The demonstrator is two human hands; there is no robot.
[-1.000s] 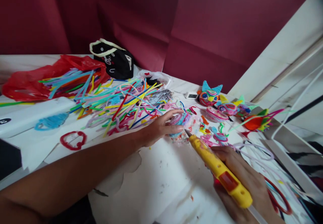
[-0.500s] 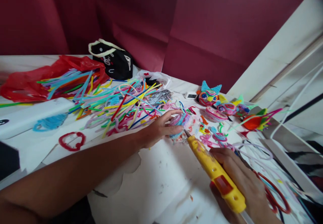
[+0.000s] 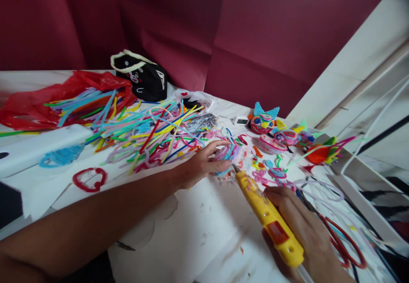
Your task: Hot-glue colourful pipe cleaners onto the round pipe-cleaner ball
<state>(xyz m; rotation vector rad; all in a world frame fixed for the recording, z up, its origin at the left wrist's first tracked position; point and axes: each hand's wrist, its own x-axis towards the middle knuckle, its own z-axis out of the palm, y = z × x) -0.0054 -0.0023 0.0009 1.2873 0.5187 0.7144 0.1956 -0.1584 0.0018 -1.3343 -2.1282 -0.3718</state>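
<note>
My left hand (image 3: 209,159) is closed around the side of a round pipe-cleaner craft piece (image 3: 226,153), coiled in pink, blue and lilac. In my right hand (image 3: 297,219) is a yellow hot glue gun (image 3: 268,217) with a red switch, its metal nozzle pointing up and left. The nozzle tip is right at the craft piece's lower right side; whether the two touch I cannot tell. Small curled pipe-cleaner pieces (image 3: 260,175) lie just to the right. Red-handled scissors (image 3: 345,240) rest beyond my right hand, partly hidden by it.
Loose pipe cleaners (image 3: 153,130) form a heap at the back left, beside a red plastic bag (image 3: 28,104). Behind it stands a black pouch (image 3: 143,81). Finished-looking pipe-cleaner figures (image 3: 263,123) line the back right near a small white digital display (image 3: 240,121). A red pipe-cleaner loop (image 3: 89,179) lies left.
The glue gun and my right hand have shifted very slightly left. My left hand keeps its hold on the craft piece; the whole view has moved a little.
</note>
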